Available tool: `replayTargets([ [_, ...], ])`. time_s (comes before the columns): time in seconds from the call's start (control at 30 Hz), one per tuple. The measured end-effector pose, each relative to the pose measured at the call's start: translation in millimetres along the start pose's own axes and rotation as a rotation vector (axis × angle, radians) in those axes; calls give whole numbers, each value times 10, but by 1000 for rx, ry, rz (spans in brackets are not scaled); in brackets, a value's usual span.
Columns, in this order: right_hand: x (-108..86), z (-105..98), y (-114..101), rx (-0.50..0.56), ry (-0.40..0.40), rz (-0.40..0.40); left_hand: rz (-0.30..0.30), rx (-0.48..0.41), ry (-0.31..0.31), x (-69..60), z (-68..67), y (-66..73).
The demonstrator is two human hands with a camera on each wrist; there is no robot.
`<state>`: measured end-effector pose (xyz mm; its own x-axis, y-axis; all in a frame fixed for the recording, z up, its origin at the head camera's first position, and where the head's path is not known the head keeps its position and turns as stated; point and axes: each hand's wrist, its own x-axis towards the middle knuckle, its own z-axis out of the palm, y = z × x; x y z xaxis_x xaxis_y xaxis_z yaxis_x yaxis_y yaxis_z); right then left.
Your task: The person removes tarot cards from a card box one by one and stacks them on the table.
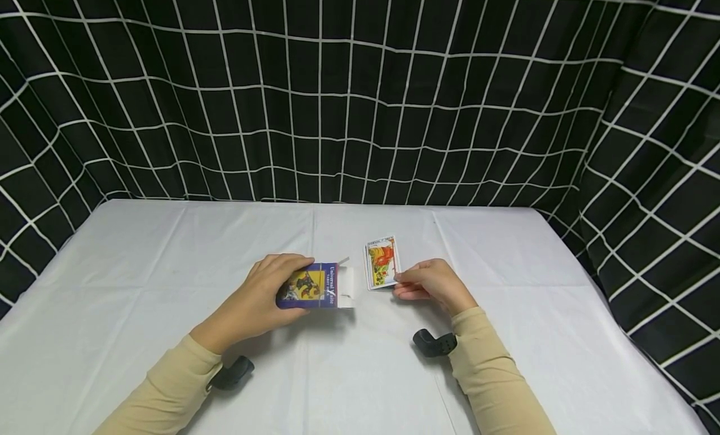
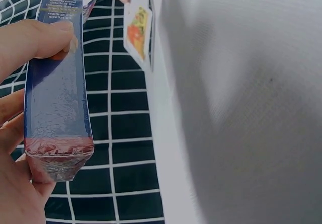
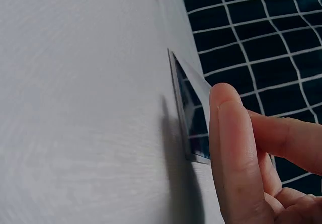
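My left hand [image 1: 253, 300] grips a blue tarot card box [image 1: 308, 286] above the table, fingers along its far side and thumb along the near one. The box's white end flap [image 1: 345, 287] stands open towards the right. In the left wrist view the thumb presses on the narrow side of the box [image 2: 58, 98]. To the right of the box, my right hand [image 1: 432, 284] pinches a few tarot cards [image 1: 382, 263] by their lower right corner, the picture side up. From the right wrist view the dark underside of a card [image 3: 196, 128] shows beyond the thumb. Whatever is inside the box is hidden.
A white cloth [image 1: 360, 372] covers the table. Behind it and at both sides hangs a black curtain [image 1: 337, 110] with a white grid. Dark wrist bands [image 1: 434, 343] sit on both wrists, over or beside the beige sleeves [image 1: 495, 372].
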<state>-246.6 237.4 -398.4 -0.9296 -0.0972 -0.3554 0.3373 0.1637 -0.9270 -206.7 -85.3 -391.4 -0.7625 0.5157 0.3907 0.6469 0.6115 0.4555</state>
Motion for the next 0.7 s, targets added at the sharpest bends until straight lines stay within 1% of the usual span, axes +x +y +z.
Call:
replayTargets([
  [0.2, 41, 17, 34, -25, 33, 12, 2, -6, -3, 4, 1, 2],
  [0.43, 52, 35, 64, -85, 90, 57, 7, -8, -3, 11, 19, -1],
  [0.7, 67, 49, 84, -165, 101, 55, 5, -8, -1, 2, 19, -7],
])
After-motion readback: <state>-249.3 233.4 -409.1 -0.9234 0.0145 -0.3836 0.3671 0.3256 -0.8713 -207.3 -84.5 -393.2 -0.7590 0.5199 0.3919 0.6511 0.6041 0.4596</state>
